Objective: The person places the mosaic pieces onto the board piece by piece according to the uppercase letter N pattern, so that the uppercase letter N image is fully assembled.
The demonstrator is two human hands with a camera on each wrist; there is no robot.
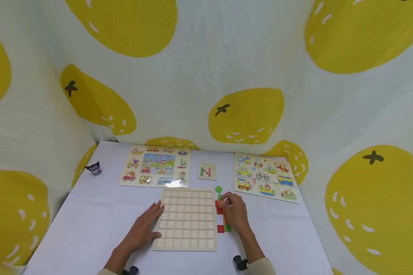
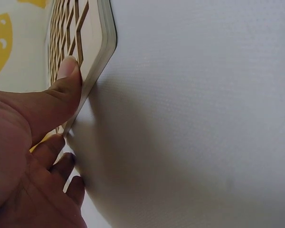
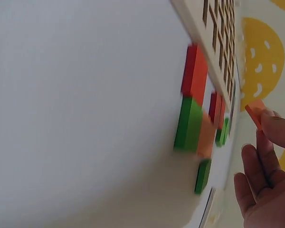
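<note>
Head: wooden grid board on white table. Left hand rests at board's left edge, fingers loosely spread. Right hand over red tiles and green tiles, just beside board's right edge. Pattern card behind board, between vehicle puzzles.

Left wrist: thumb on board's rim.

Right wrist: orange tile pinched between thumb and finger, raised off table.
</note>
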